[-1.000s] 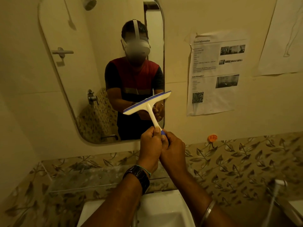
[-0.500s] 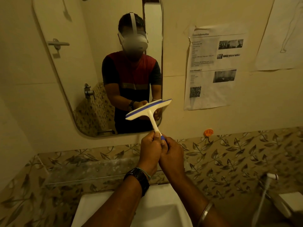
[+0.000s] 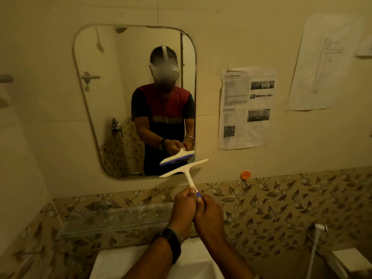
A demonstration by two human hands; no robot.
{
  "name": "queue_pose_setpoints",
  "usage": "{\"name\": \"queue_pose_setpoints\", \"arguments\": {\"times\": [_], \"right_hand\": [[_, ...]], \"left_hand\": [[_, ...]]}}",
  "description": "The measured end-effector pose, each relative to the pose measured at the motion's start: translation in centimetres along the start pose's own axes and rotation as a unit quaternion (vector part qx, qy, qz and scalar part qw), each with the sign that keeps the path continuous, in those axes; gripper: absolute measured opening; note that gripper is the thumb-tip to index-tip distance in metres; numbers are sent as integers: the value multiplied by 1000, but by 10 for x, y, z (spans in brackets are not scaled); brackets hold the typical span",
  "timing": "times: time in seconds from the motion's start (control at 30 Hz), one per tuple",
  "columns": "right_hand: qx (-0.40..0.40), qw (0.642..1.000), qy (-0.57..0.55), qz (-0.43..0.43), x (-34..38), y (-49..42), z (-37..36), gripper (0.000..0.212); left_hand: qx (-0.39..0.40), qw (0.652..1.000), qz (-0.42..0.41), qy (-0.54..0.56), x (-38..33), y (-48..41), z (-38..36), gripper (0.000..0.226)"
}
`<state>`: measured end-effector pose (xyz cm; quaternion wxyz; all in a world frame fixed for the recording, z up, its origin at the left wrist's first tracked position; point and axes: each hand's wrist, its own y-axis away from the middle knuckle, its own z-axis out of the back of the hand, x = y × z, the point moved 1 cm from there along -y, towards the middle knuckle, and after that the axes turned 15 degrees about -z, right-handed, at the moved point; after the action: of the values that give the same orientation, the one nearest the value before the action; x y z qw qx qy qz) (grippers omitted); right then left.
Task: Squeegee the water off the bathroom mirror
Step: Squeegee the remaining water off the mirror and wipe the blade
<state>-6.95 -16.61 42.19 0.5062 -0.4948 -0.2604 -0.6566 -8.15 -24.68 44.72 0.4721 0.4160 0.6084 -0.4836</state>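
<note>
One mirror [image 3: 112, 97] on the wall. One squeegee [image 3: 184, 168], with one reflection of it in the glass. Two hands, the left hand [image 3: 184, 208] and the right hand [image 3: 208, 214], and one wristwatch [image 3: 171, 242] on the left wrist. Two paper sheets on the wall: one printed notice [image 3: 241, 109] bearing one QR code, and one line drawing [image 3: 322, 63]. One orange hook [image 3: 245, 175]. One glass shelf [image 3: 112, 220], one washbasin [image 3: 124, 264] below it, and one hand sprayer [image 3: 321, 227] at the right
</note>
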Motion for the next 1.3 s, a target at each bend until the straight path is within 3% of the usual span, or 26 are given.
{"name": "queue_pose_setpoints", "arguments": {"times": [0.13,0.3,0.37,0.47,0.53,0.6,0.73,0.83,0.93,1.07,1.3], "right_hand": [[-3,1000,-25,7,9,16,12,27],[10,989,-146,14,29,21,41,43],[8,989,-144,12,32,17,53,46],[-31,995,-33,89,30,15,69,8],[6,996,-1,94,25,14,75,7],[21,995,2,96,29,16,81,22],[-22,981,33,192,45,22,82,29],[0,971,54,234,48,23,78,34],[-49,981,24,189,57,27,76,35],[-36,982,-40,181,74,33,70,43],[-115,974,17,197,103,25,68,29]], "left_hand": [[31,998,-55,3,-12,14,4,38],[209,967,-48,138,-29,24,27,28],[180,957,-5,227,-38,21,42,36],[89,935,48,340,-59,12,68,49],[83,949,32,304,-82,7,83,55],[83,976,-10,204,-109,3,92,61],[118,987,-80,69,-156,4,94,60],[109,986,-106,66,-170,3,96,48],[94,987,-125,47,-173,3,96,47],[72,989,-120,57,-176,3,103,53],[100,983,-145,51,-198,10,110,44]]}}
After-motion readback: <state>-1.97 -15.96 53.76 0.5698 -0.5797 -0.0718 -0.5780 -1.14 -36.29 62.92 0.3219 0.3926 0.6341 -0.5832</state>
